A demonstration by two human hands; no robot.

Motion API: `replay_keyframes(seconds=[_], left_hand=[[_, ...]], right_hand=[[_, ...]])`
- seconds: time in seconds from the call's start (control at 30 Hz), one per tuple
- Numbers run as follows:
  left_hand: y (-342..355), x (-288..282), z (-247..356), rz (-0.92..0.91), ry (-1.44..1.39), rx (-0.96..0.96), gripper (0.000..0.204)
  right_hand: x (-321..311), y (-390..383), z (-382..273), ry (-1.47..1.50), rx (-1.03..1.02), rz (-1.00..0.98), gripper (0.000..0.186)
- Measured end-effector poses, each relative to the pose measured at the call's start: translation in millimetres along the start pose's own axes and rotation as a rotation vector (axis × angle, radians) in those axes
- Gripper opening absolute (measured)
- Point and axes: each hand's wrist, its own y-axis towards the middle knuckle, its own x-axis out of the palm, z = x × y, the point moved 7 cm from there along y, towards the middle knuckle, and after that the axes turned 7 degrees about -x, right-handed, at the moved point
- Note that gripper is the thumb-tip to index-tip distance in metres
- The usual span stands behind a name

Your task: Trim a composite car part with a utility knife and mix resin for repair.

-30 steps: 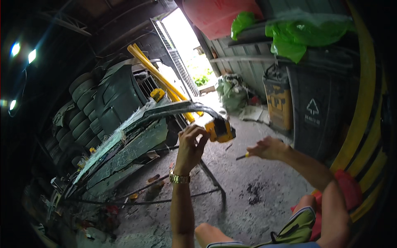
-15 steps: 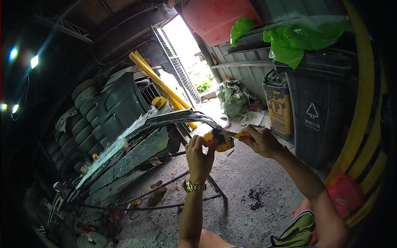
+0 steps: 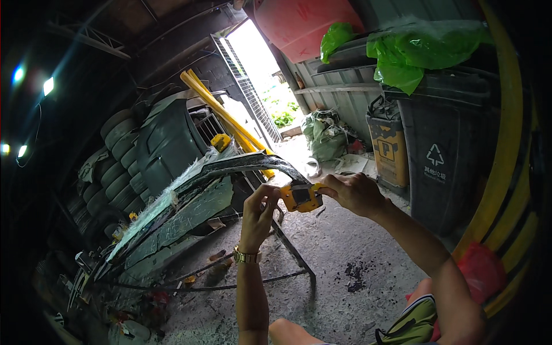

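Note:
My left hand [image 3: 256, 214] is closed on a boxy yellow and black plastic piece [image 3: 302, 199], gripping it by its left end. My right hand [image 3: 355, 194] pinches a small yellow-handled tool [image 3: 319, 188] against the piece's upper right, where a tip, if any, is hidden. Just behind both hands runs the curved dark edge of a battered car body frame [image 3: 236, 163], with a cracked, frayed glass panel [image 3: 146, 221] along it, on a metal stand [image 3: 290, 247].
Stacked tyres [image 3: 118, 167], a dark panel [image 3: 161, 135] and yellow tubes [image 3: 204, 95] stand left of an open door [image 3: 253, 63]. Rightward are a green sack [image 3: 325, 138], a yellow bin [image 3: 385, 149], a black bin [image 3: 434, 190] and a yellow slatted structure [image 3: 500, 253] beside red material [image 3: 480, 267].
My right hand has risen and moved left with the small tool, onto the yellow piece. My left hand went right, then back slightly left and down, still holding that piece.

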Motion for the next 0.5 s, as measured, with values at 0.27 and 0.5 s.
replay_keyframes(seconds=[0.27,0.5], left_hand=[[1,3,-7,0.015,-0.079,0.065,0.005],[6,-4,-6,0.083,-0.039,0.113,0.002]], right_hand=[[7,-4,-1,0.093,0.027,-0.023,0.019],[66,-71,5,0.042,-0.026,-0.525,0.018]])
